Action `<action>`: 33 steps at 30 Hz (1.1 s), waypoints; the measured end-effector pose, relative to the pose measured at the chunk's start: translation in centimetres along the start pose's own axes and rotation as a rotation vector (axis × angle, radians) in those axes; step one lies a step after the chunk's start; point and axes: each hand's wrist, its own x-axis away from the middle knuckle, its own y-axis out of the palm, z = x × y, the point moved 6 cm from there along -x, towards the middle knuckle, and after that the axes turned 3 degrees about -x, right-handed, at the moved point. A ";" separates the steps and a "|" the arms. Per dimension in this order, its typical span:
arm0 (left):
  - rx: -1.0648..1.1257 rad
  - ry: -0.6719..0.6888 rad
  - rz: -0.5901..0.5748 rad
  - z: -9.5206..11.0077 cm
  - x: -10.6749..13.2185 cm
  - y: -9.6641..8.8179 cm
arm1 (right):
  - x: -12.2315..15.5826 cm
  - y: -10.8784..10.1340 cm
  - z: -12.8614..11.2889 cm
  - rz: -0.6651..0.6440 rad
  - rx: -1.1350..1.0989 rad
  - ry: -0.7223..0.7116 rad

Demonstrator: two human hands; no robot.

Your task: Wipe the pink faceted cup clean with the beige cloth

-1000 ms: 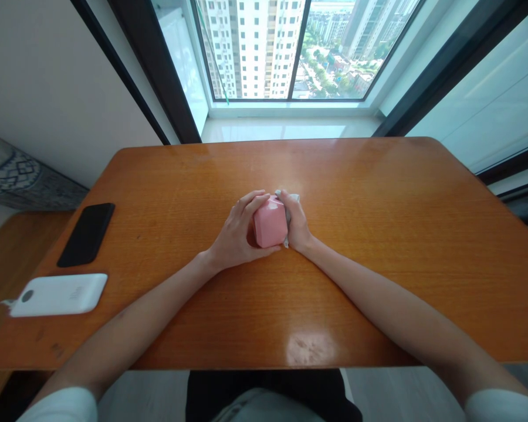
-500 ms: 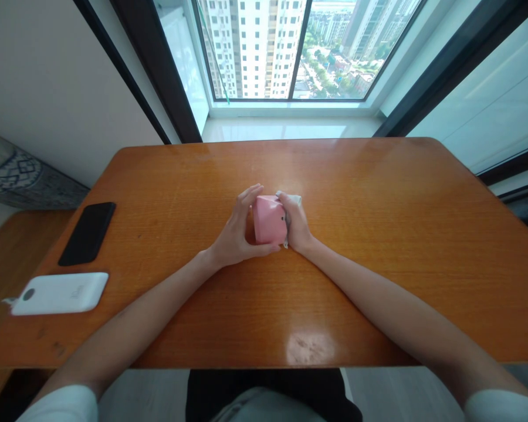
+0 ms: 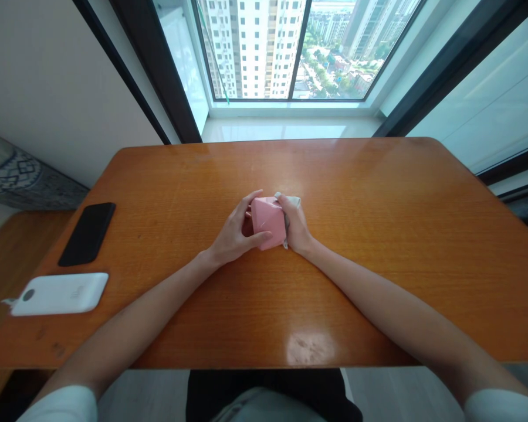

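Left hand (image 3: 234, 231) and right hand (image 3: 295, 225) press together on a pink faceted object (image 3: 268, 223) over a wooden tabletop (image 3: 378, 234); uneven or slackened pressure could let it slip free

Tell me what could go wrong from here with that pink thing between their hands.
The pink folded shape looks like paper, squeezed between the left hand and right hand, so too much pressure might crumple it. The white scrap sticking out by the right hand could tear or slip loose. The white power bank lies near the table's edge beside the left forearm, so a careless sweep might knock it off.
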 end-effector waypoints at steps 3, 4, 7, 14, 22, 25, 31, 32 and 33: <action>-0.118 0.211 0.033 1.2 0.1 0.3 | -0.5 0.0 -0.4 0.030 -0.059 0.010; -0.165 0.271 0.030 1.6 0.2 0.5 | -0.7 0.0 -0.5 0.034 -0.076 0.011; -0.258 0.321 0.020 2.6 0.2 0.7 | -1.0 0.0 -0.6 0.032 -0.097 0.007; -0.040 -0.011 0.014 1.0 -0.1 -0.1 | 0.2 -0.4 0.0 0.008 0.078 -0.055; -0.079 0.198 0.006 1.3 0.1 0.3 | -0.8 0.0 -0.4 0.035 -0.080 0.038; -0.147 0.238 -0.038 1.8 0.2 0.5 | -1.1 0.2 -0.7 0.036 -0.125 0.063; -0.066 0.023 0.025 0.8 -0.1 -0.4 | -0.3 0.1 -0.5 0.043 -0.031 0.016; -0.005 -0.033 0.007 0.3 -0.1 -0.3 | -0.1 0.1 -0.3 0.032 -0.009 0.014; 0.049 -0.078 -0.017 -0.1 -0.1 -0.1 | 0.0 0.1 -0.2 0.023 0.005 0.019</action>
